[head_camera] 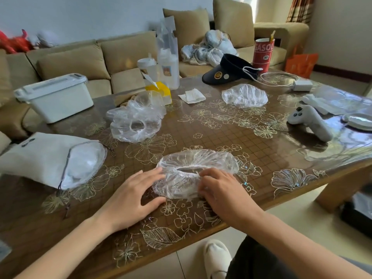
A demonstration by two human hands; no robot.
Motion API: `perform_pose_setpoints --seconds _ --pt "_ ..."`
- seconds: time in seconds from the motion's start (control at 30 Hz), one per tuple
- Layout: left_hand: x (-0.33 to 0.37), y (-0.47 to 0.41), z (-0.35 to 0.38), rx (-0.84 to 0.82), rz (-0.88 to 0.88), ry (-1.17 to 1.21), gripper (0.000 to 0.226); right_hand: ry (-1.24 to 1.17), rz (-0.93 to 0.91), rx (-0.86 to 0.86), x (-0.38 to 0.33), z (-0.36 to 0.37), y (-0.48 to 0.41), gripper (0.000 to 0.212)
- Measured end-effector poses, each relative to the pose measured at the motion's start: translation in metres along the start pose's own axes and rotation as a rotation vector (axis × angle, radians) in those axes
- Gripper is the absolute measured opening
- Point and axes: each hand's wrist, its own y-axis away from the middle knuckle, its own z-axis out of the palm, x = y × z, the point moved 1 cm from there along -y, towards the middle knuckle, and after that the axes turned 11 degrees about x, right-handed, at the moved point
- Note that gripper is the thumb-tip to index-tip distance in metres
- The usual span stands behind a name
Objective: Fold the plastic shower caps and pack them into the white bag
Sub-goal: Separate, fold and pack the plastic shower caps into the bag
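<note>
Shower cap [201, 160] — left hand [130, 198] touching its edge, right hand [223, 192] seemingly pinching.

You see clear shower caps [196, 172] on a brown tabletop [231, 141] patterned with gold-outlined flowers and a fine grid, plus a white bag [40, 158], a white box [60, 97], a yellow carton [163, 89], a navy visor [227, 69], a red cup [262, 57] and a beige sofa [80, 61].

left hand [132, 200] palm down, fingers spread and straight, tips touching shower cap [201, 160] edge, right hand [223, 195] palm down, fingers bent over same cap, tips blurred, grip unclear, both forearms bare, angled inward
</note>
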Motion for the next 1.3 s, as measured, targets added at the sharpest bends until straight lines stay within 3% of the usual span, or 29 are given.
perform_pose_setpoints --seconds 0.2,0.3,0.33,0.47,0.6,0.7,0.77,0.83,0.93,1.03,1.17,1.3 --pt "-0.006 -0.006 0.014 0.250 0.221 -0.002 0.050 -0.272 0.278 -0.029 -0.002 -0.012 -0.018 0.012" --pt "-0.003 -0.009 0.011 0.379 0.184 0.029 0.036 -0.134 0.182 -0.254 -0.007 -0.015 -0.015 0.066" --pt "-0.002 -0.008 0.009 0.402 0.179 0.031 0.029 -0.040 0.108 -0.261 -0.008 -0.013 -0.013 0.072" --pt "0.009 0.001 -0.002 0.390 0.273 0.063 0.011 0.013 -0.042 -0.064 -0.002 -0.013 -0.013 0.027" --pt "0.017 0.013 0.000 0.258 0.333 0.072 0.028 -0.099 0.107 -0.159 0.011 -0.028 -0.019 0.019" --pt "0.017 0.019 0.005 0.162 0.245 0.102 0.048 -0.178 0.164 -0.255 0.019 -0.034 -0.018 0.023" --pt "0.014 0.020 0.007 0.169 0.227 0.118 0.047 -0.176 0.203 -0.275 0.026 -0.035 -0.016 0.033" --pt "0.013 0.021 0.009 0.190 0.187 0.154 0.045 -0.118 0.218 -0.262 0.034 -0.037 -0.018 0.027" --pt "0.016 0.020 0.005 0.216 -0.050 0.362 0.039 -0.171 0.307 -0.246 0.043 -0.042 -0.025 0.012" --pt "0.027 0.016 0.006 0.253 -0.347 0.528 0.041 -0.305 0.447 -0.232 0.045 -0.042 -0.032 0.039" --pt "0.037 0.006 0.015 0.338 -0.513 0.316 0.037 -0.146 0.498 -0.074 0.042 -0.025 -0.041 0.051" --pt "0.040 0.001 0.019 0.362 -0.543 0.029 0.033 0.057 0.473 0.032 0.042 -0.013 -0.045 0.043"
